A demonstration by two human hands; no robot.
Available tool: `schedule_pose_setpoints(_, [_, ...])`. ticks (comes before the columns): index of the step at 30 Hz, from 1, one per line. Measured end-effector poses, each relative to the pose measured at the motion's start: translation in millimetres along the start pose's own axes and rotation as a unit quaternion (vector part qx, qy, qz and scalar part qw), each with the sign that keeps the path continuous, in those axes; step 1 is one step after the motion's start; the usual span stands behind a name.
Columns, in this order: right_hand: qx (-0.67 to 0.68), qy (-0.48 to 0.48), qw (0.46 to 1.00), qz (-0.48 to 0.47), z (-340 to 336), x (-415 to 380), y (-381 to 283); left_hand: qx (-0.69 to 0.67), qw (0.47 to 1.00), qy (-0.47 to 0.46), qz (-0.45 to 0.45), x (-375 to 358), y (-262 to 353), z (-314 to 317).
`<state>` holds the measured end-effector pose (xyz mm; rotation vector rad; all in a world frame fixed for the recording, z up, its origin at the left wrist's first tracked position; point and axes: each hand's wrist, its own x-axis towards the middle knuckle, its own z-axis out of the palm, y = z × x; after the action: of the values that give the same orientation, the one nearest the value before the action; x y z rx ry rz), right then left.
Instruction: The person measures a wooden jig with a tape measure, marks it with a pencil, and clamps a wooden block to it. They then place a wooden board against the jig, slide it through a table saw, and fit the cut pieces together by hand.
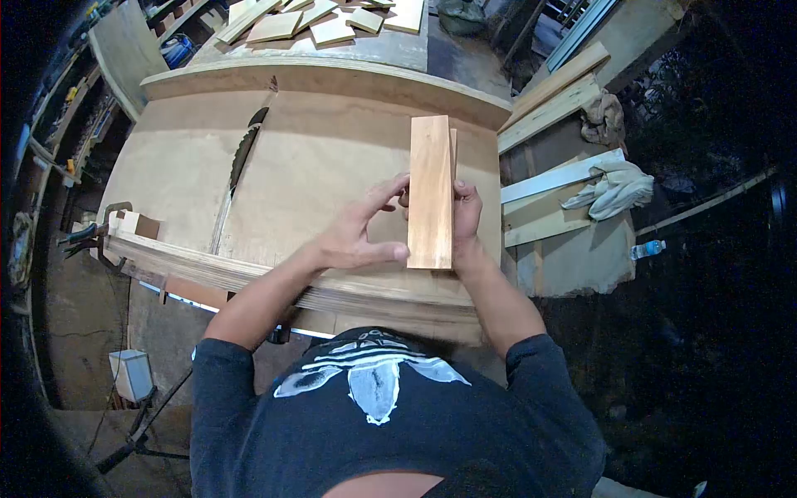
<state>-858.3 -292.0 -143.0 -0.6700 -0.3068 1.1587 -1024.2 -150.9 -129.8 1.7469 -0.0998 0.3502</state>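
Observation:
A flat rectangular wooden board (430, 195) is held up over the plywood sled, its long side pointing away from me. A second wooden piece (453, 153) shows as a narrow strip behind its right edge. My right hand (467, 207) is closed around the right side of the pieces, thumb near the edge. My left hand (363, 228) is curved against the board's left edge, thumb tip low and index finger higher up. Its other fingertips are partly hidden. Left of my hands, a toothed saw blade (246, 153) rises through a slot in the sled.
The plywood sled (332, 137) has a tall back fence (324, 73) and a thick front fence (207, 261). A clamp (104, 236) grips a small wood block (133, 224) at left. Cut wood pieces (332, 29) lie behind. Gloves (613, 189) and planks (548, 224) lie at right.

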Motion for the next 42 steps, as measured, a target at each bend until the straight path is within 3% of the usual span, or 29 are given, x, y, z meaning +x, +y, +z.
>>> schedule_pose_setpoints(7, [-0.027, 0.07, 0.997, -0.01, -0.1, 6.3, 3.4, 0.065, 0.997, -0.014, 0.05, -5.1, -11.1, 2.3])
schedule_pose_setpoints(9, [-0.07, 0.039, 0.997, 0.001, 2.0, 5.3, 1.6, 0.076, 0.996, -0.011, 0.051, -5.7, -10.6, 5.6])
schedule_pose_setpoints(11, [-0.044, 0.04, 0.998, 0.01, 1.5, 8.7, 5.2, 0.042, 0.999, 0.007, -0.008, -1.7, -5.3, 8.2])
schedule_pose_setpoints(18, [-0.047, 0.055, 0.997, 0.016, 1.6, 9.7, 9.2, 0.042, 0.999, 0.024, -0.026, 0.7, -5.0, 6.5])
schedule_pose_setpoints(25, [-0.03, 0.026, 0.999, 0.038, 7.2, 8.5, 4.0, 0.083, 0.992, 0.075, 0.056, 0.1, -11.1, 6.3])
schedule_pose_setpoints(26, [-0.025, 0.058, 0.998, 0.03, 12.3, 7.1, 5.1, 0.099, 0.988, 0.085, 0.078, -0.7, -9.9, 7.1])
schedule_pose_setpoints(27, [-0.02, 0.09, 0.995, 0.023, 16.5, 5.9, 5.3, 0.097, 0.988, 0.088, 0.079, -1.1, -8.6, 7.0])
schedule_pose_setpoints(42, [-0.017, 0.045, 0.998, 0.041, -8.3, 12.5, 14.8, 0.074, 0.992, 0.084, 0.06, 1.0, -7.0, -0.3])
